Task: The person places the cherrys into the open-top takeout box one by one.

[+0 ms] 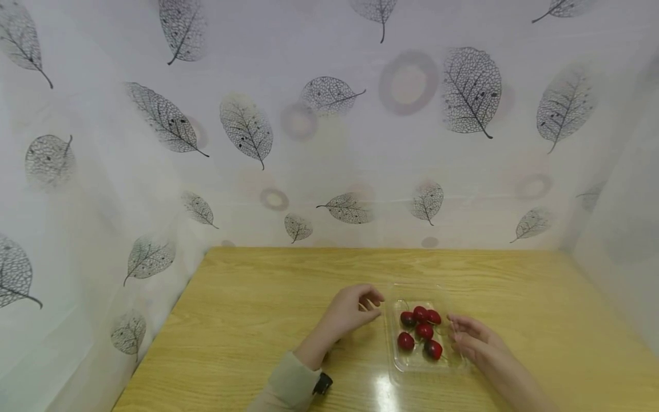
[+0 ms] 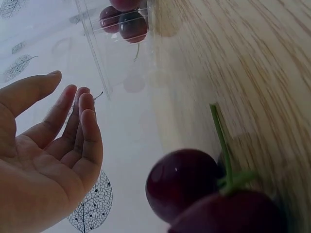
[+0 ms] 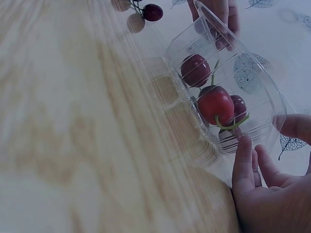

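Note:
A clear plastic container (image 1: 412, 366) with several dark red cherries (image 1: 424, 331) in it sits on the table. My left hand (image 1: 352, 309) is just off its left side, fingers loosely bent and holding nothing. In the left wrist view, that hand (image 2: 53, 145) shows a gap between thumb and fingers. At the container's right side is my right hand (image 1: 479, 340), its fingertips right at the wall. The right wrist view shows thumb (image 3: 294, 127) at the rim and fingers (image 3: 244, 162) lower on the wall. Stemmed cherries (image 2: 182, 182) lie beside my left forearm, mostly hidden in the head view.
The wood-grain table (image 1: 257, 286) carries the container right of its middle. A white sheet with leaf prints (image 1: 329, 149) stands behind the table and along both sides. A black device (image 1: 322, 383) is on the left wrist, below a pale sleeve (image 1: 293, 377).

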Demonstrator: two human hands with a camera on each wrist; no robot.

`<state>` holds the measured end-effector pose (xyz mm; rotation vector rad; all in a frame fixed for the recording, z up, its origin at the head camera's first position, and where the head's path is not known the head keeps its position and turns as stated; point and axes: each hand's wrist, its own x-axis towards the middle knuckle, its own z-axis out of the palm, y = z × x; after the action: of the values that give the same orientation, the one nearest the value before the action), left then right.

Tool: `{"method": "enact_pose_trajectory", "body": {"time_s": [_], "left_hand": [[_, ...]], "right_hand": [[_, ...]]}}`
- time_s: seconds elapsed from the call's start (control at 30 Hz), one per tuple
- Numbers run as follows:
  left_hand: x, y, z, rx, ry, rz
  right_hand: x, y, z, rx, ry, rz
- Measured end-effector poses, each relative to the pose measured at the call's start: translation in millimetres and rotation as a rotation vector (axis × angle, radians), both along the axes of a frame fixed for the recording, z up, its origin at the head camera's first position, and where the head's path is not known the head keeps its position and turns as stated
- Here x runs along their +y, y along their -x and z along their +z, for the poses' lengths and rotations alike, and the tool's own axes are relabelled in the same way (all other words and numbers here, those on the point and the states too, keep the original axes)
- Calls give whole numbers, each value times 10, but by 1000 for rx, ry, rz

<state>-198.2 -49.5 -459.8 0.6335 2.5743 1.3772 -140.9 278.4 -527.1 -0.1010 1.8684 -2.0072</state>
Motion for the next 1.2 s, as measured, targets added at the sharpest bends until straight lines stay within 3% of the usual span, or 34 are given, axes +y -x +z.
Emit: {"method": "enact_pose_trajectory", "body": {"time_s": [0.67, 1.0, 1.2], "left_hand": [[-417, -131, -89, -53, -9, 87], [-567, -195, -132, -45, -6, 85], [-642, -211, -143, -89, -10, 95]], "right_hand": [[-11, 6, 19, -30, -19, -10], [17, 3, -19, 7, 68, 6], [23, -1, -35, 20, 89, 8]]}}
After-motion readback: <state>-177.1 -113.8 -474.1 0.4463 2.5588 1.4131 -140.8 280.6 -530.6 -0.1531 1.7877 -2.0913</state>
